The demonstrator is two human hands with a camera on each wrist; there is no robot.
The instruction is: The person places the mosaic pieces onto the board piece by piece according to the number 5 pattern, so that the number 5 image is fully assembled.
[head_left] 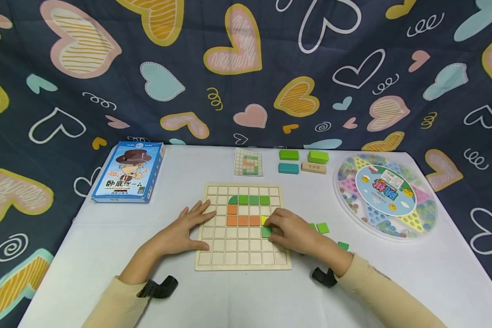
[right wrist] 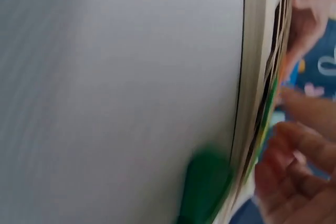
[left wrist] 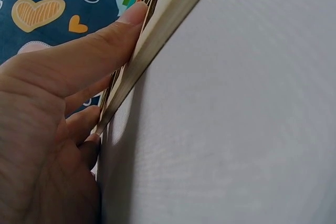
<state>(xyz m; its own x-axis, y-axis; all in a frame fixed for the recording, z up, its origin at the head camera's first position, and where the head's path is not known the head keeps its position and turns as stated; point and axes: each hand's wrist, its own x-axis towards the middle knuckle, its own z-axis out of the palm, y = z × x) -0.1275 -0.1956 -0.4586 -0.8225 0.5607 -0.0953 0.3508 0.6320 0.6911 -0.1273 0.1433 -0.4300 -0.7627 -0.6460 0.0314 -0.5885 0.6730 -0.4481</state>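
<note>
While left hand (head_left: 184,232) splays against board (head_left: 243,259), right hand (head_left: 290,231) touches yellow tile (head_left: 263,220), grip unclear.

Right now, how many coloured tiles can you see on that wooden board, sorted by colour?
Green tiles: 5
Orange tiles: 4
Yellow tile: 1
Total: 10 visible on the board; the right hand could be hiding more.

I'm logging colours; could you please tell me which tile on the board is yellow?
The yellow tile by the right hand, right of the orange row, above a green tile; others showing are orange or green.
</note>
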